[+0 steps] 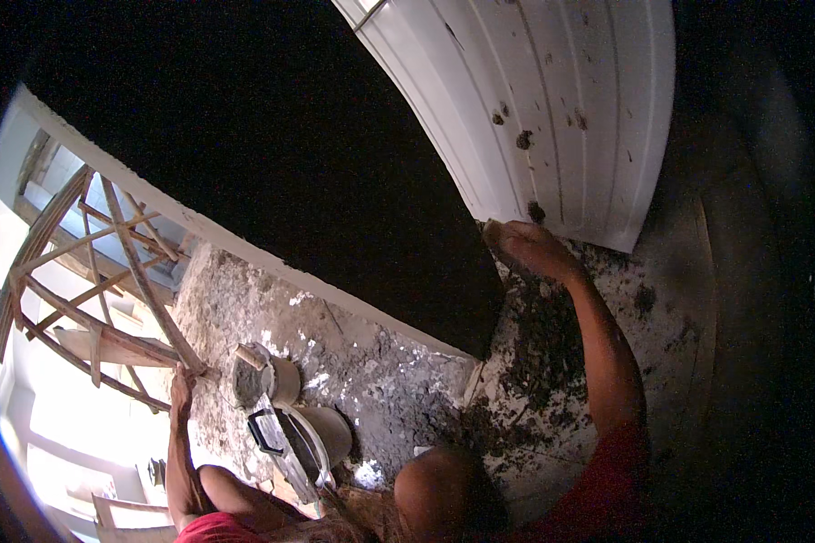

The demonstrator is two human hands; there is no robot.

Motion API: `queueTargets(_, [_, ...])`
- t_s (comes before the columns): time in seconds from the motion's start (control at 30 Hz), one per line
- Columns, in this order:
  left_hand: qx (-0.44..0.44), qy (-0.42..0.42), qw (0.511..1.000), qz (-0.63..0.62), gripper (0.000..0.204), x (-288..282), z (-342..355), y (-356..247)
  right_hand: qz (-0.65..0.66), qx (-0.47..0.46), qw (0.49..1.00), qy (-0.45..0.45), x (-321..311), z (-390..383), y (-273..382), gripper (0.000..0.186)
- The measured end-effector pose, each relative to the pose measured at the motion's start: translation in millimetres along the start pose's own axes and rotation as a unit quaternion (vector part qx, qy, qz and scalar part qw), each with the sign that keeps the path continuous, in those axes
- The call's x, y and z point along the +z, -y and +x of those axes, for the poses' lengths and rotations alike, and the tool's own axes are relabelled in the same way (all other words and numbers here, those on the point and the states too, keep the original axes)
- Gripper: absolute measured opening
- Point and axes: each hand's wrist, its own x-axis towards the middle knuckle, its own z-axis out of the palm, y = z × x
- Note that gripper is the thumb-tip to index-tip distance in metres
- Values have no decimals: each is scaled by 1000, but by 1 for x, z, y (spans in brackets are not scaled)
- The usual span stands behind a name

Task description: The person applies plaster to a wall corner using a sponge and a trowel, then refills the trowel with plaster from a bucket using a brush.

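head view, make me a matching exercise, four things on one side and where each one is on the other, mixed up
Things:
1. right hand
2. left hand
3. small bucket
4. white panelled wall

Places:
A. on the rough floor, next to a bigger white bucket
B. at the top of the picture, flecked with dark blobs
C. on a rail of the wooden frame
D. at the bottom edge of the white wall, beside the dark opening

Pairs: 1-D, 2-C, 3-A, 4-B
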Motion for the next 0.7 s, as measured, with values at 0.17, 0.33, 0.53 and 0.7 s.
queueTargets(0.17, [-2, -45, 999, 19, 81, -10, -7, 20, -22, -131, 985, 109, 5, 26, 19, 39])
queueTargets(0.33, [-7, -39, 999, 17, 81, -18, -4, 27, 13, -24, 986, 164, -29, 50, 113, 35])
queueTargets(0.53, [-8, -14, 1000, 3, 81, -13, 8, 28, -182, -351, 918, -24, -95, 100, 245, 28])
queueTargets(0.7, [-29, -9, 1000, 0, 82, -14, 7, 40, 169, -397, 887, 163, -93, 149, 314, 21])
